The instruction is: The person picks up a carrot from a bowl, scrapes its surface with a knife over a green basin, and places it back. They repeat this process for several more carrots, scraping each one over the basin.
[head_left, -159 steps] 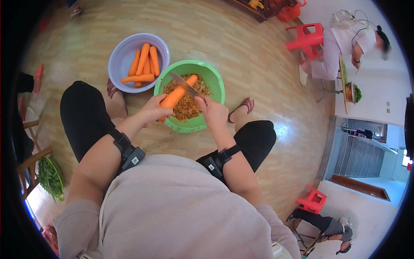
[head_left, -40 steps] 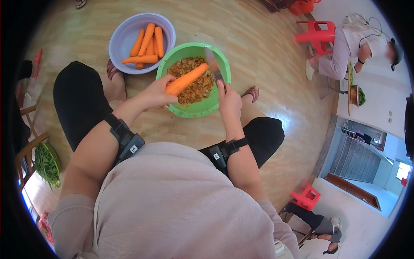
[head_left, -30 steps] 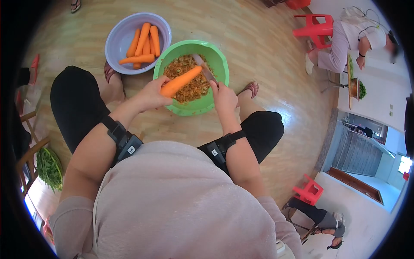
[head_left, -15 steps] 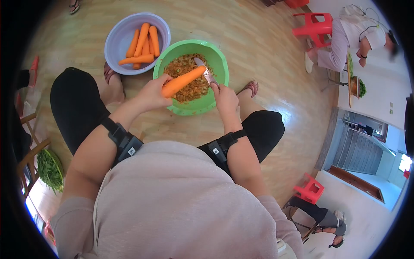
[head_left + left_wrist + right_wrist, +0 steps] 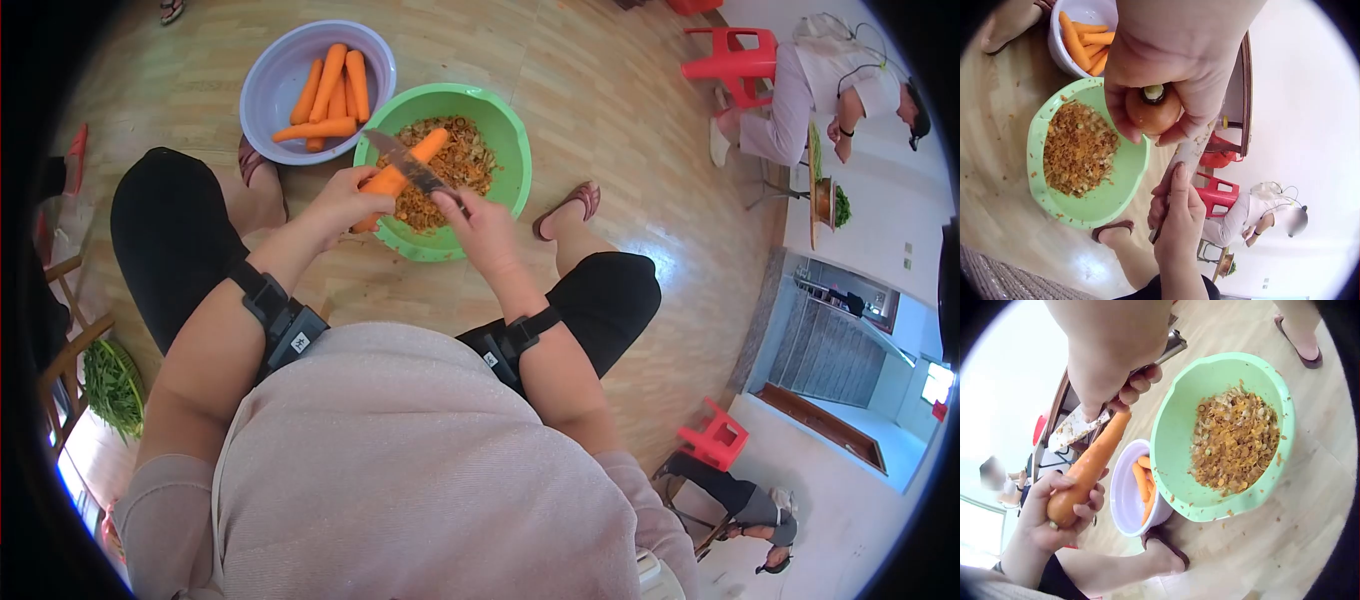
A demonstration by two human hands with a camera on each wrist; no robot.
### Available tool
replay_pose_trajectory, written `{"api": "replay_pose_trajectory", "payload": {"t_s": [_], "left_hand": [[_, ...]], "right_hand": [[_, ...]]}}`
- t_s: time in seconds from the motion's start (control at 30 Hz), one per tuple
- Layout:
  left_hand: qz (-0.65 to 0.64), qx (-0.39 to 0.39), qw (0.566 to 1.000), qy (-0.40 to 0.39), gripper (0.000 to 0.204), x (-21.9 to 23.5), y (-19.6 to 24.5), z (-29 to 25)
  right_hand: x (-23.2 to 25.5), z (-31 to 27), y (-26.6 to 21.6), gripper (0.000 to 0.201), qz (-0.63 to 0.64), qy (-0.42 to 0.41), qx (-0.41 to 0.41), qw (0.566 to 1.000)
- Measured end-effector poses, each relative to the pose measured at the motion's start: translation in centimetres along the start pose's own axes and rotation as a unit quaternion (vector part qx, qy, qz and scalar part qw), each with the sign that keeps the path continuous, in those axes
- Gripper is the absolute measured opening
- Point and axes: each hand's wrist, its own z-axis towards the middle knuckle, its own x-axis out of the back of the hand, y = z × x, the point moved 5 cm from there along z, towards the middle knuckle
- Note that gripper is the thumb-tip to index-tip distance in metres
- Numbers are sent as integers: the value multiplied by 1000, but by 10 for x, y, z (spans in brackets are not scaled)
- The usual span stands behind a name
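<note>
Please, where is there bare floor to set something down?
Bare floor lies between the green basin and the far red stool, beyond the right sandal. Crowded: that basin's near side, where left hand, right hand, carrot and knife gather.

Bright, fairly even light fills the room, leaving a white glare patch on the glossy floor (image 5: 640, 228) and a blown-out window (image 5: 937, 385) at the head view's far right; in the left wrist view the wall (image 5: 1310, 94) is washed pale. Fisheye distortion bends all three views, black rounds off some corners, and a distant person's head (image 5: 1296, 220) is blurred
</note>
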Motion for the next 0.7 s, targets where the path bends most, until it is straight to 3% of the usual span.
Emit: {"api": "replay_pose_trajectory", "payload": {"t_s": [0.13,0.23,0.3,0.4,0.5,0.7], "left_hand": [[10,18,1000,-12,43,-1,-4,1],[75,-30,997,9,48,1,-3,2],[100,-10,995,10,48,1,2,-4],[103,-46,993,27,49,3,5,-3],[75,-63,995,27,50,7,1,4],[37,-66,996,53,52,9,-8,10]], "right_hand": [[-9,-3,-15,32,7,-32,36,999],[-10,-1,-15,33,-40,0,85,996],[-1,3,-4,34,-145,43,8,988],[12,7,3,35,-181,54,-49,981],[7,3,-12,36,-87,61,7,994],[-4,-3,-29,37,-78,34,58,995]]}}
